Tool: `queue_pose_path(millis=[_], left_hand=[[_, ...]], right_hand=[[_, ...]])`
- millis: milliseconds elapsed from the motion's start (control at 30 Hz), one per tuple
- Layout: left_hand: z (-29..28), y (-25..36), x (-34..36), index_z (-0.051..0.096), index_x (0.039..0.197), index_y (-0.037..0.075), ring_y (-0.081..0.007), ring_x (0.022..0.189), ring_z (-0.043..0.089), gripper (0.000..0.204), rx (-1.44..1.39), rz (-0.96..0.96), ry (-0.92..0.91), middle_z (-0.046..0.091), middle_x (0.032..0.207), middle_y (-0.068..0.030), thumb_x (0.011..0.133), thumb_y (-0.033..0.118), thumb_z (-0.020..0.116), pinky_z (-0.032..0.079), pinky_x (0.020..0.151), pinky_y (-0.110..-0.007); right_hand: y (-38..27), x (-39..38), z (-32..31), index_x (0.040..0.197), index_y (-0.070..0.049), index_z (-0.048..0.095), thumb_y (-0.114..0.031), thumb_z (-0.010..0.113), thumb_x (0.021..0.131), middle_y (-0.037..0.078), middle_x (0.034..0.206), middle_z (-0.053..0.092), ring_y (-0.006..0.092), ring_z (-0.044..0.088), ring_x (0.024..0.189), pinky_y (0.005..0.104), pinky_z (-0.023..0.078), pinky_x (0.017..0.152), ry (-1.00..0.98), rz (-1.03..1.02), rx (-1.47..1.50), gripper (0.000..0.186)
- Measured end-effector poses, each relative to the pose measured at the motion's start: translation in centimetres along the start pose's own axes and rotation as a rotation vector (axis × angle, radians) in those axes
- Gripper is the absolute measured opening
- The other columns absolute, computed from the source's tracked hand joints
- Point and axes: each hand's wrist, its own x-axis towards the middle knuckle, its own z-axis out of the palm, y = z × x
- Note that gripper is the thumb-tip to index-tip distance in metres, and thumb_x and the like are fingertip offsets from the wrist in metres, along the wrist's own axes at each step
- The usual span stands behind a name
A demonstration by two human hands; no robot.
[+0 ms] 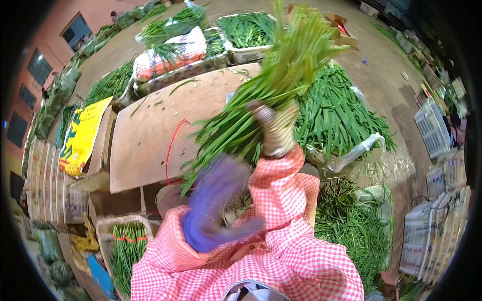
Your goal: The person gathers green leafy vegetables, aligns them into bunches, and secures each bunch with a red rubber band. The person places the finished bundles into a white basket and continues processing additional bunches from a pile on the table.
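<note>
The fingers (263, 113) of my right hand (277, 128), in a striped yellowish glove, are closed around a thick bundle of long, thin green leaves (288, 75), which I hold up in front of me, one end fanned high and blurred, the other slanting down to the left across the bench (145, 135), a flat brown board. My left hand (221, 193), purple-blue and smeared by motion, is empty and open by its look, thumb spread away, near the bundle's lower tips; I cannot tell whether it touches them. My pink-and-white checked sleeves (278, 183) and that left hand hide the bench's near right part, and the bundle blocks its far right corner. A thin red string (172, 143) curves over the bare board, among scattered leaf scraps. Right of the bundle lies a heap of broader green leaves (346, 115), a crumpled clear plastic bag (357, 153) at its near edge. Beyond the bench sit an orange-and-white sack (175, 55) and a white crate of greens (247, 54). Leftward stands a yellow printed carton (86, 133); nearer, red-banded green bunches (129, 256) fill a pale crate (104, 228).
</note>
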Motion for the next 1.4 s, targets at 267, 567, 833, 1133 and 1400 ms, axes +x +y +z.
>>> queue_pose_path(millis=[267, 567, 833, 1133, 1400], left_hand=[[12.2, -7.8, -7.5, 0.037, 0.127, -0.004, -0.0269, 0.113, 0.046, 0.088, -0.793, -0.691, 0.048, 0.044, 0.125, -0.0216, 0.066, 0.047, 0.073, 0.036, 0.098, -0.037], [4.1, -10.8, 1.2, 0.039, 0.128, 0.009, -0.0308, 0.116, 0.044, 0.08, -1.905, -0.348, 0.719, 0.044, 0.129, -0.0144, 0.075, 0.068, 0.047, 0.033, 0.099, -0.048], [0.7, -18.2, -0.8, 0.05, 0.117, 0.001, -0.0311, 0.101, 0.055, 0.05, -1.823, -0.147, 0.839, 0.053, 0.116, -0.0198, 0.088, 0.041, 0.048, 0.046, 0.088, -0.045], [-3.2, -18.5, 0.4, 0.057, 0.101, 0.003, -0.0251, 0.076, 0.063, 0.022, -1.714, -0.206, 0.89, 0.063, 0.088, -0.0076, 0.088, 0.019, 0.049, 0.043, 0.091, -0.044], [-7.7, -18.9, 0.9, 0.052, 0.113, 0.003, -0.0214, 0.102, 0.055, 0.031, -0.967, -0.377, 0.6, 0.058, 0.109, -0.0122, 0.09, 0.023, 0.046, 0.043, 0.091, -0.035]], right_hand=[[0.9, -0.1, 1.1, 0.092, 0.0, 0.06, -0.022, 0.073, 0.066, 0.004, 0.084, 0.061, 0.0147, 0.055, 0.075, 0.0311, 0.045, 0.071, 0.16, -0.146, -0.018, 0.037], [2.7, -4.7, 3.4, 0.124, 0.003, 0.04, -0.017, 0.074, 0.067, 0.01, 0.105, 0.055, 0.0215, 0.056, 0.089, 0.0362, 0.047, 0.082, 0.092, -0.126, 0.433, 0.069], [8.5, -7.5, 1.4, 0.123, -0.007, 0.044, -0.016, 0.077, 0.068, 0.01, 0.117, 0.052, 0.0266, 0.053, 0.105, 0.0432, 0.044, 0.091, -0.256, 0.027, 0.312, 0.064], [6.3, -8.2, -9.2, 0.125, -0.011, 0.046, -0.035, 0.065, 0.076, 0.009, 0.122, 0.053, 0.0262, 0.048, 0.111, 0.04, 0.037, 0.095, -0.338, 0.593, -0.179, 0.058], [1.2, -1.3, -6.4, 0.129, 0.002, 0.038, -0.011, 0.07, 0.07, 0.02, 0.114, 0.056, 0.0237, 0.055, 0.105, 0.0312, 0.046, 0.089, -0.312, 0.359, -0.843, 0.069]])
